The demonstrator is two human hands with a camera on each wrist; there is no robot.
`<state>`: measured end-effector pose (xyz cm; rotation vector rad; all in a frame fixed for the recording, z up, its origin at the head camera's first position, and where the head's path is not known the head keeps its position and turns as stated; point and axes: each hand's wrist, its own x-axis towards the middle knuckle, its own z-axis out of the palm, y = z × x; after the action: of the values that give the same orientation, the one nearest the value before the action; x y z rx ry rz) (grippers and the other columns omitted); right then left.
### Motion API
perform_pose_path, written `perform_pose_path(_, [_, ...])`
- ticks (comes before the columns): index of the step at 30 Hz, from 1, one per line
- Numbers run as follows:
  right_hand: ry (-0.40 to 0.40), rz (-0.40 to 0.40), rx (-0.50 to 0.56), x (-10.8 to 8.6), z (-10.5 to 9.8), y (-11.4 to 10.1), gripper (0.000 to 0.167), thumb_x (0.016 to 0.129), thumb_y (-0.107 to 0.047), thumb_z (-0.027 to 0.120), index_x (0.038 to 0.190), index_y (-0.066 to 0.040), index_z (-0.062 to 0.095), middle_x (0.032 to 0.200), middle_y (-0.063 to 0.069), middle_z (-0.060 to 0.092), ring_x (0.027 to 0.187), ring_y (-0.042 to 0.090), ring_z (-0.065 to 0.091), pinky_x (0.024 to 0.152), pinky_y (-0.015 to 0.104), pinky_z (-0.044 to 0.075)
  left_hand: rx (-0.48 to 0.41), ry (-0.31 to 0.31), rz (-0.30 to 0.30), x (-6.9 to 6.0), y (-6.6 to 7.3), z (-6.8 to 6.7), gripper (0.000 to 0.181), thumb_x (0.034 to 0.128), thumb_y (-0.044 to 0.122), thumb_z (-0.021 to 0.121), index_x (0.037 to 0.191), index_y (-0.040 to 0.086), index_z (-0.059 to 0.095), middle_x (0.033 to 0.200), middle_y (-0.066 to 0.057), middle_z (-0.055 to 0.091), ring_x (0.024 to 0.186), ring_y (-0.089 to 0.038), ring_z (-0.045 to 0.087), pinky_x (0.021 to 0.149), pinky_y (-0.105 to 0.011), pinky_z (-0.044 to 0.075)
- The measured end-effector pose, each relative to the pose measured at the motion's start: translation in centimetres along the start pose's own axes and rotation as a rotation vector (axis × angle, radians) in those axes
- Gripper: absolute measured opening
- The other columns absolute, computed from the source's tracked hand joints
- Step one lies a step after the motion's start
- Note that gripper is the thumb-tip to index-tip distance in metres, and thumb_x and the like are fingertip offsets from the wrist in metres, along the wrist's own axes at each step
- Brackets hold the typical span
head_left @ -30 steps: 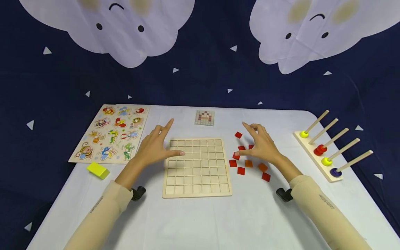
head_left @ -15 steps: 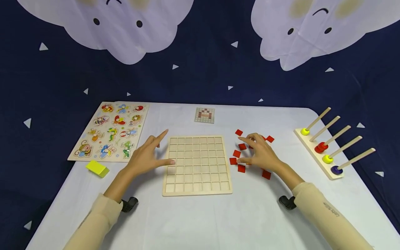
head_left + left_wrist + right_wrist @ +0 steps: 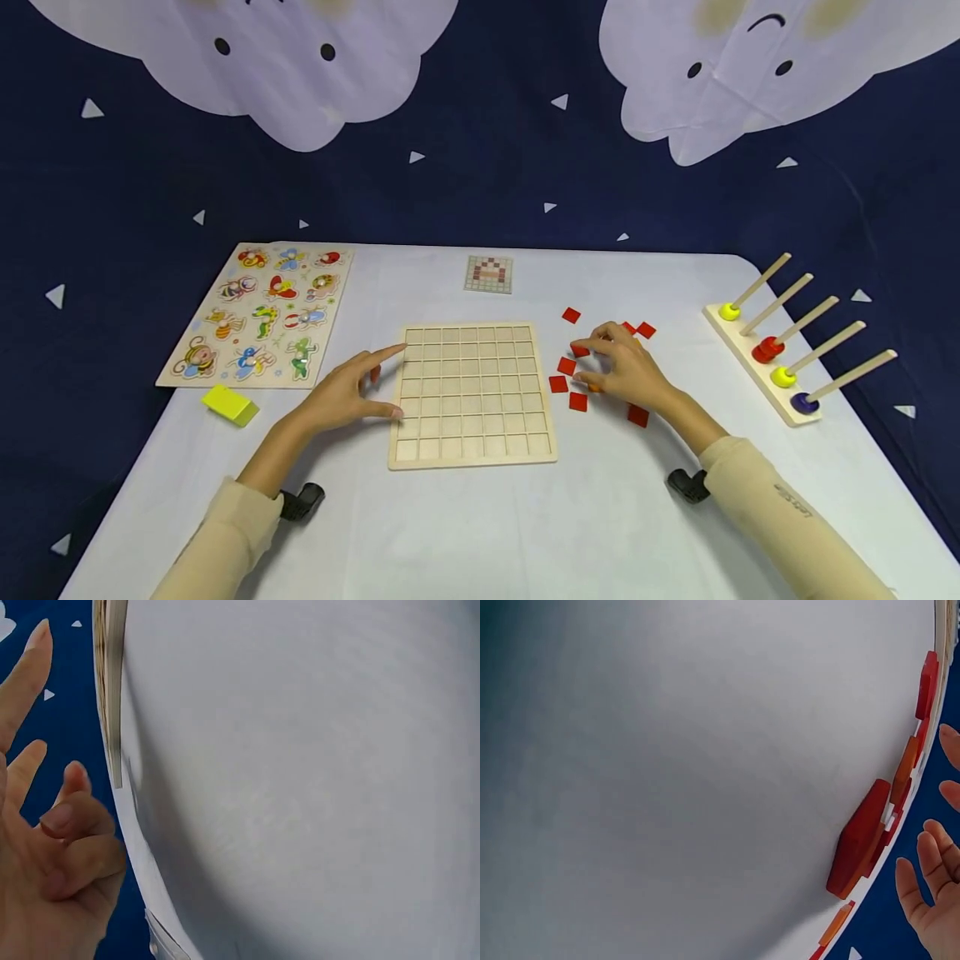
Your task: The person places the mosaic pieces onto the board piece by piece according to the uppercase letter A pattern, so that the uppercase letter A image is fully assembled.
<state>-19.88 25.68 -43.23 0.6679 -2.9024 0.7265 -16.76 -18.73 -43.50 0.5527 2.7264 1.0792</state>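
Note:
A wooden grid board [image 3: 472, 400] lies flat on the table, its squares bare. At its left edge is the left hand [image 3: 341, 396], thumb and index finger spread apart near the frame; in the left wrist view the other fingers of the left hand [image 3: 56, 862] are partly bent. Over the scattered red tiles [image 3: 578, 402] hovers the right hand [image 3: 626, 367], thumb and index finger apart, with an orange tile [image 3: 594, 387] partly hidden beneath it. The right wrist view shows the right hand [image 3: 937, 900] beyond a red tile [image 3: 861, 836], holding nothing visible.
Behind the board lies a small pattern card [image 3: 489, 274]. A picture puzzle [image 3: 273, 312] and a yellow block [image 3: 230, 405] are at the left. On the right stands a peg rack [image 3: 757, 367] with coloured beads.
The left hand has moved left and toward the near side, from over the board to its left edge. The right hand has come lower and closer over the tiles, its fingers nearer together.

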Motion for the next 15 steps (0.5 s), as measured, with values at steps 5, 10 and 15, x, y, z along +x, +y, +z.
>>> perform_pose_path(5, [0.004, -0.026, -0.016, 0.4, 0.6, 0.1, 0.046, 0.078, -0.023, 0.085, 0.119, -0.007, 0.072, 0.108, 0.009, 0.056, 0.096, 0.022, 0.048, 0.074, 0.036, 0.040, -0.059, -0.046, -0.006, -0.4, -1.0, 0.2, 0.097, 0.0673, 0.036, 0.091, 0.151, 0.024, 0.043, 0.096, -0.004, 0.049, 0.077, -0.018, 0.040, 0.067, -0.030, 0.035])
perform_pose_path(10, [-0.003, -0.027, -0.046, 0.9, 0.9, -0.2, 0.040, 0.080, -0.025, 0.083, 0.115, -0.007, 0.074, 0.103, 0.007, 0.057, 0.097, 0.022, 0.049, 0.077, 0.037, 0.042, -0.066, -0.042, -0.014, -0.4, -1.6, 0.4, 0.091, 0.0675, 0.035, 0.091, 0.147, 0.022, 0.049, 0.092, -0.003, 0.048, 0.077, -0.017, 0.038, 0.067, -0.030, 0.034])
perform_pose_path(15, [-0.015, 0.000, -0.065, 1.1, 0.7, -0.6, 0.037, 0.080, -0.024, 0.083, 0.110, -0.005, 0.076, 0.097, 0.007, 0.057, 0.093, 0.021, 0.049, 0.073, 0.035, 0.041, -0.054, -0.032, -0.008, 0.1, -1.6, 0.6, 0.086, 0.0666, 0.035, 0.092, 0.143, 0.021, 0.054, 0.090, -0.002, 0.048, 0.075, -0.016, 0.038, 0.066, -0.031, 0.033])
